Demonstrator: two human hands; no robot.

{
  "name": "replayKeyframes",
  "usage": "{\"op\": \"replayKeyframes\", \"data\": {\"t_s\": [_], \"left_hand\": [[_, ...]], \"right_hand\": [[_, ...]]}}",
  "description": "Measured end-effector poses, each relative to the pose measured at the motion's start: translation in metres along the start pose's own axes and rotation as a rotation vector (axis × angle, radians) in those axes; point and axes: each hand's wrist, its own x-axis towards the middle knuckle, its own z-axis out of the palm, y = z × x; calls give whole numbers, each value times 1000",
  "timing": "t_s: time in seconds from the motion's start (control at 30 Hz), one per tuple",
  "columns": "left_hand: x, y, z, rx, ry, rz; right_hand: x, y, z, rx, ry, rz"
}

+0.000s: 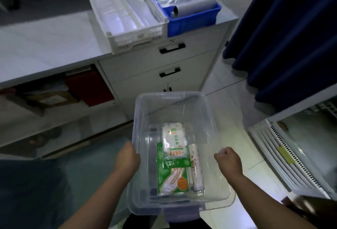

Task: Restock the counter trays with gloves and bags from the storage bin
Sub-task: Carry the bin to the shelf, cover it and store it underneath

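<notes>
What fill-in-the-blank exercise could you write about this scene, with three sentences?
1. The left hand and the right hand grip a clear storage bin holding a mainly ____ glove packet.
2. On the counter, the white tray stands left of the ____ tray.
3. The drawers below have ____ handles.
Missing words: green; blue; black.

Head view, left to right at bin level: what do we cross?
left hand → green glove pack → roll → right hand → white slatted rack. Both hands grip the clear bin, which spans them.
</notes>
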Motion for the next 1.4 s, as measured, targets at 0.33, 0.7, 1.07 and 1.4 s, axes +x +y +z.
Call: {"op": "replayKeyframes", "data": {"t_s": [0.33,0.7,1.07,1.4], "left_hand": [[-4,241,58,37,4,363],[78,417,71,-19,55,512],[247,602,20,-69,-56,556],[342,720,-7,-111,-39,595]], "right_hand": [[83,49,-192,121,293,70],[186,27,-264,231,470,154],[367,-106,-304,285,497,169],[492,-185,-345,255,470,203]]}}
